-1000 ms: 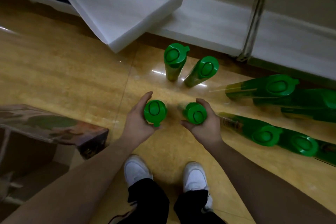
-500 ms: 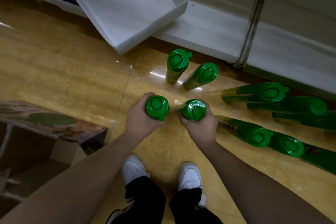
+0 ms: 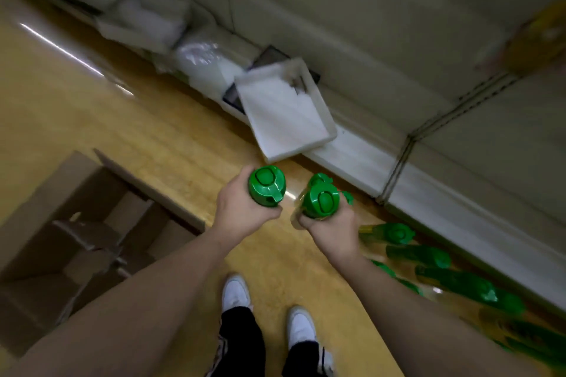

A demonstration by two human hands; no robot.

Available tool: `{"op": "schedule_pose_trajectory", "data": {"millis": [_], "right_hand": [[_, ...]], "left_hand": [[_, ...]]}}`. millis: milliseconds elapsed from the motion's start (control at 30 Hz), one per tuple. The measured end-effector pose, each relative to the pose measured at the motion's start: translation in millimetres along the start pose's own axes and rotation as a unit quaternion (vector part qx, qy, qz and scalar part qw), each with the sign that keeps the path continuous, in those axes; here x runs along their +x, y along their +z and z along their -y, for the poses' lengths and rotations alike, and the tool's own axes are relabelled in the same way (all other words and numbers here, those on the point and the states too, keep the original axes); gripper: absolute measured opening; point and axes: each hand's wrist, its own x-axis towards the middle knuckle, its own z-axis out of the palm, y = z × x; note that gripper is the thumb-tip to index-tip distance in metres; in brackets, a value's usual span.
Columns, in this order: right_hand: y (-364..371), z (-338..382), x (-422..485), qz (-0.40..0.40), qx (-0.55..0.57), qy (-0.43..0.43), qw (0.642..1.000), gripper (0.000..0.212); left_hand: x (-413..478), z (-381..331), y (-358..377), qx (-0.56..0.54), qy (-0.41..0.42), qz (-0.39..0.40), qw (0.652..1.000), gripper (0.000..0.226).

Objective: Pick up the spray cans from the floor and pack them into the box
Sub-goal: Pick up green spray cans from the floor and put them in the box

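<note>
Hands wrapped tight round two cans, one apiece, held upright and side by side above the floor. Left hand (image 3: 245, 208) closed about the left can (image 3: 267, 185), fingers curled fully round the body just below the green cap. Right hand (image 3: 329, 223) closed likewise on the right can (image 3: 321, 200), cap tilted slightly toward the wall. Caps near each other, not clearly touching.

Box (image 3: 92, 239) open on the floor to the left, flaps up, well apart from both cans; inner dividers or folded card visible inside, contents otherwise hard to tell. More cans (image 3: 428, 257) lying on the floor to the right, beside the wall's base, blurred. White tray (image 3: 284, 119) leaning at the wall ahead. Shoes (image 3: 235, 291) planted between box and loose cans.

Likely risks: a can knocking its neighbour during the swing left and slipping from a grip taken high on the body; a can catching a raised flap or the inner card on the way down and tipping over; a step sideways onto the loose cans at the right.
</note>
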Motion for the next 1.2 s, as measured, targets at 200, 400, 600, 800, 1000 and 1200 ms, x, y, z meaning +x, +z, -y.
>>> {"op": "schedule_pose_trajectory", "data": {"millis": [200,400,600,800,1000,1200], "right_hand": [[-55.4,159.8,-45.8,0.053,-0.029,-0.111,0.992,0.059],[-72.0,320.2,-122.5,0.131,-0.024,-0.271,0.953,0.066],[-38.0,437.7,-207.3,0.197,-0.007,-0.375,0.906,0.068],[10.8,521.5,-289.9,0.228,0.003,-0.450,0.864,0.064],[56.7,573.6,-343.7,0.243,0.016,-0.491,0.837,0.065],[102.2,590.0,-356.9,0.265,0.013,-0.504,0.822,0.062]], "left_hand": [[-52.5,-92.4,-160.8,-0.007,-0.029,-0.159,0.987,0.085],[-132.4,-155.7,-311.4,-0.007,-0.033,-0.307,0.951,0.083],[-214.7,-162.0,-432.2,-0.041,-0.027,-0.434,0.900,0.079],[-280.7,-133.6,-522.6,0.004,-0.059,-0.484,0.873,0.079],[-321.3,-97.7,-583.0,0.003,-0.111,-0.541,0.834,0.083],[-327.3,-70.1,-606.4,0.006,-0.164,-0.559,0.813,0.088]]}}
